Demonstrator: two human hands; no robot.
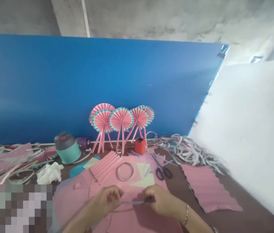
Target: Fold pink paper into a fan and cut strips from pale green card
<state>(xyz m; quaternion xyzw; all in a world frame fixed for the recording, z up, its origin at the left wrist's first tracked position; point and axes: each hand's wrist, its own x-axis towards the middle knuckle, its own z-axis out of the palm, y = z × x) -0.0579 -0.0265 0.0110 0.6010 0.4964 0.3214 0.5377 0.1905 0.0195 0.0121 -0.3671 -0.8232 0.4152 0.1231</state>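
My left hand (109, 198) and my right hand (157, 198) are both closed in a pinch on the two ends of a thin pale strip (133, 202), stretched level between them just above a pink paper sheet (137, 220). Just beyond the hands lie a roll of clear tape (125, 171), a pleated pink paper piece (105, 165), pale green paper scraps (143, 176) and black-handled scissors (163, 171).
Several finished pink paper fans (121, 121) lean on the blue board at the back. An orange spool (140, 146), a teal jar with a grey lid (67, 148), crumpled white paper (49, 173), a pile of grey strips (187, 149) and a pleated pink sheet (208, 189) surround the work.
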